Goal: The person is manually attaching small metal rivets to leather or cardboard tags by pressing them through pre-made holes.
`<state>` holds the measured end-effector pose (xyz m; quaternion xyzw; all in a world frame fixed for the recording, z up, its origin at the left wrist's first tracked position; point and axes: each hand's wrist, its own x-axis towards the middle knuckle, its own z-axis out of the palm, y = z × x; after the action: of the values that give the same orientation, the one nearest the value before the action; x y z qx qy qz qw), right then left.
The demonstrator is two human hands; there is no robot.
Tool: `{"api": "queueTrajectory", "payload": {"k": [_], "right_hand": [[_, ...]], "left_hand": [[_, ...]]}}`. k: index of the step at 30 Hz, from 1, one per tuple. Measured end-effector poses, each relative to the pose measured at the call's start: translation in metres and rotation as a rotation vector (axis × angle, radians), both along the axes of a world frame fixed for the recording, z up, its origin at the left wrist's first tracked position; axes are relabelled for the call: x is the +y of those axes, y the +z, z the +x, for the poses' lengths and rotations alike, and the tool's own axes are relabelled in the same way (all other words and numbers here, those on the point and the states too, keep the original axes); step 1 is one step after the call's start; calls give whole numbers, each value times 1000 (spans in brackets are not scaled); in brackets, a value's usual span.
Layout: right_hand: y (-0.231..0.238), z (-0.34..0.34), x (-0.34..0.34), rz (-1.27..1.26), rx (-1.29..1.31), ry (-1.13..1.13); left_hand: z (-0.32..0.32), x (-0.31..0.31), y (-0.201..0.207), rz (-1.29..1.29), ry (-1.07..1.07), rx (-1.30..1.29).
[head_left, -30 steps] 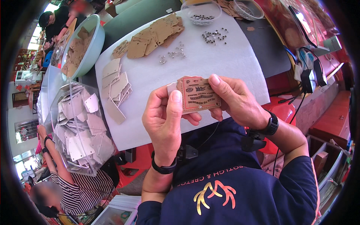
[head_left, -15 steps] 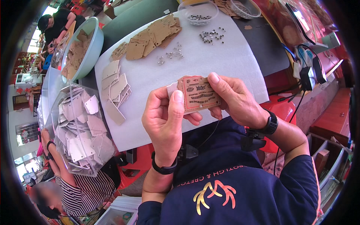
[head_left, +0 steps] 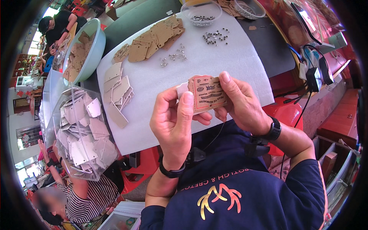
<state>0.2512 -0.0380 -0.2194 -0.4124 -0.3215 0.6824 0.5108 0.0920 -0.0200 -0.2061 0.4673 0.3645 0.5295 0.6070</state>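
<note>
In front of my body, above the padded work surface, I hold a brown printed card (head_left: 207, 96) with a red border line. A pale card (head_left: 183, 90) shows at its left edge, seemingly behind it. My left hand (head_left: 172, 115) pinches the left side, thumb on the front and fingers behind. With its thumb at the upper right corner, my right hand (head_left: 245, 103) grips the right side. Beyond the hands, small clear pieces (head_left: 178, 55) and metal rivet-like pieces (head_left: 215, 37) lie loose on the white foam sheet (head_left: 214, 63).
Brown cards (head_left: 155, 40) pile at the sheet's far side, with pale cards (head_left: 119, 90) along its left. A clear bin of pale cards (head_left: 82, 134) and a round tub (head_left: 97, 48) stand left. Small tubs (head_left: 201, 17) sit far back. Two people work at left.
Both my hands, with the cards, have shifted slightly right, and the printed card has turned a little. At lower left, another person's arms have moved.
</note>
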Motion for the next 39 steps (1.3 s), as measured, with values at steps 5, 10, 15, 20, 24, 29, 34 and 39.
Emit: {"api": "queueTrajectory", "payload": {"k": [5, 10, 15, 20, 24, 29, 34, 39], "right_hand": [[-6, -4, -3, 9, 68, -107], [-6, -7, -4, 70, -40, -147], [-5, 0, -3, 29, -44, -84], [-9, -1, 4, -40, 212, 74], [-20, 2, 6, 48, 562, 219], [-15, 1, 8, -8, 337, 143], [-3, 6, 8, 67, -37, 55], [-4, 0, 6, 78, -168, -47]], "left_hand": [[6, -3, -3, 120, 30, 102], [4, -3, -5, 84, 19, 49], [2, -2, -1, 35, 2, 25], [3, -4, -2, 35, -61, -34], [6, -8, 9, 11, -65, -24], [4, -8, 8, 27, -49, -16], [-1, -2, 4, 3, -30, 30], [-2, 0, -2, -13, -54, -8]]}}
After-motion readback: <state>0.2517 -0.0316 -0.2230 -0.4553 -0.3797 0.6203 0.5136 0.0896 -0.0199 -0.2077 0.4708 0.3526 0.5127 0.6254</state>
